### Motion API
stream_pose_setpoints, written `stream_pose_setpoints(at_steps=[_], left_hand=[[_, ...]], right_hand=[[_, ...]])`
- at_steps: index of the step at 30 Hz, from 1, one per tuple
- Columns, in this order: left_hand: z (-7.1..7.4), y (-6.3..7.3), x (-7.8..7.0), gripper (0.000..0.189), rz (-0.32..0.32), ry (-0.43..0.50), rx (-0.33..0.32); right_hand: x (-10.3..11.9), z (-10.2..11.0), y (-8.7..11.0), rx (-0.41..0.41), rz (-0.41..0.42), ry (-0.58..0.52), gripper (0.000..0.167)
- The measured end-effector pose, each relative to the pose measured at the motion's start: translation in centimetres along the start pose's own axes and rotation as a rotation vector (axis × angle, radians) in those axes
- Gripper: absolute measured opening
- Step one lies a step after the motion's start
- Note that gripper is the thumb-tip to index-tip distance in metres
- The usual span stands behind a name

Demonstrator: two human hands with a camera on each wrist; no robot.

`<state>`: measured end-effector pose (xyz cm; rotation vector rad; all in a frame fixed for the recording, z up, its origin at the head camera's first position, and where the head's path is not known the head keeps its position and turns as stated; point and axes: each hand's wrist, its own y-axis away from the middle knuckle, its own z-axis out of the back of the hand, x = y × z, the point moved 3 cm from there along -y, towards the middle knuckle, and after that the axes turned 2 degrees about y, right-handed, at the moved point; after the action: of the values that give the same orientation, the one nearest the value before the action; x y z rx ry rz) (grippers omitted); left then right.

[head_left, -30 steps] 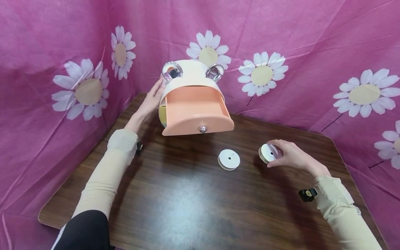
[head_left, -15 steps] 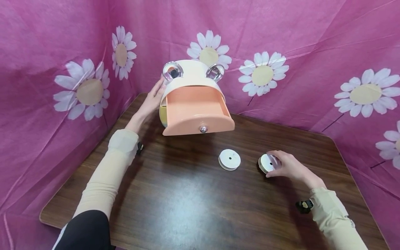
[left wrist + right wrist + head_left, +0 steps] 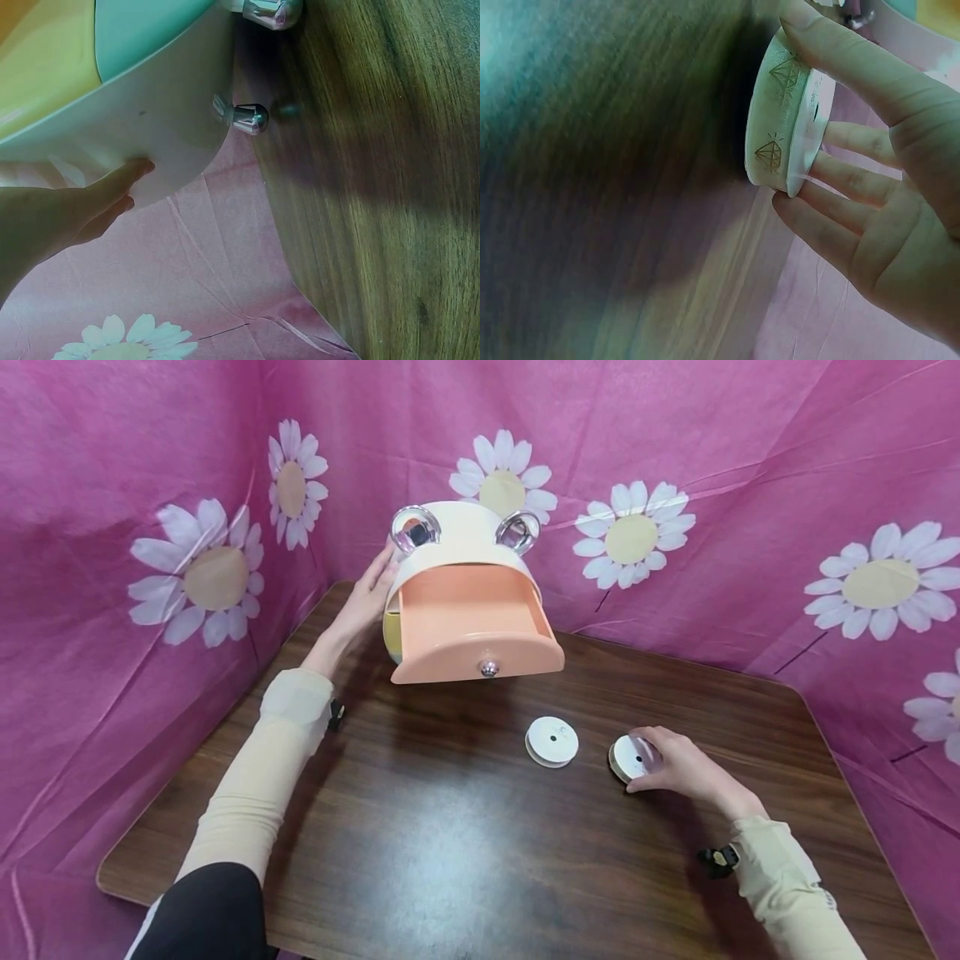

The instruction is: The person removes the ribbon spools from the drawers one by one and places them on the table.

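Observation:
A small white cabinet with chrome eye-like rings (image 3: 465,531) stands at the back of the table, its peach drawer (image 3: 450,658) pulled out. My left hand (image 3: 367,597) rests on the cabinet's left side; in the left wrist view the fingers (image 3: 120,184) lie fairly straight against the white wall. At the right, my right hand (image 3: 678,764) grips a ribbon spool (image 3: 627,758) by its rim between thumb and fingers. Cream ribbon with gold diamond prints (image 3: 776,112) shows on it in the right wrist view. Left of it, a second white spool (image 3: 552,740) lies flat on the table.
The brown wooden table (image 3: 360,843) runs under everything. A pink curtain with white daisies (image 3: 720,435) closes off the back and sides. Yellow (image 3: 45,60) and teal (image 3: 142,30) drawer fronts and chrome ball feet (image 3: 251,118) show on the cabinet.
My right hand has brought the gripped ribbon spool nearer to me and a little to the left, lower toward the table. The left hand, cabinet and other spool have stayed put.

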<state>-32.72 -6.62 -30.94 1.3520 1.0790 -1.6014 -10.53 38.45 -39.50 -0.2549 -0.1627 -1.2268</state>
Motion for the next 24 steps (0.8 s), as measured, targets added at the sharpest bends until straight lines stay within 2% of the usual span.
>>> stream_pose_setpoints(at_steps=[8, 15, 19, 24], left_hand=[[0.0, 0.0, 0.1, 0.06, -0.007, 0.006, 0.005], [0.7, -1.5, 2.6, 0.059, -0.009, -0.025, -0.02], [0.7, -1.4, 2.6, 0.059, -0.009, -0.052, -0.024], [0.7, -1.3, 2.5, 0.059, -0.007, -0.035, -0.006]], right_hand=[[0.4, -0.4, 0.2, 0.03, -0.022, 0.013, 0.079], [0.5, -0.6, 0.2, 0.046, -0.044, 0.008, 0.078], [0.6, -0.8, 0.3, 0.037, -0.046, 0.023, 0.078], [0.7, -0.9, 0.4, 0.024, -0.047, 0.044, 0.078]])
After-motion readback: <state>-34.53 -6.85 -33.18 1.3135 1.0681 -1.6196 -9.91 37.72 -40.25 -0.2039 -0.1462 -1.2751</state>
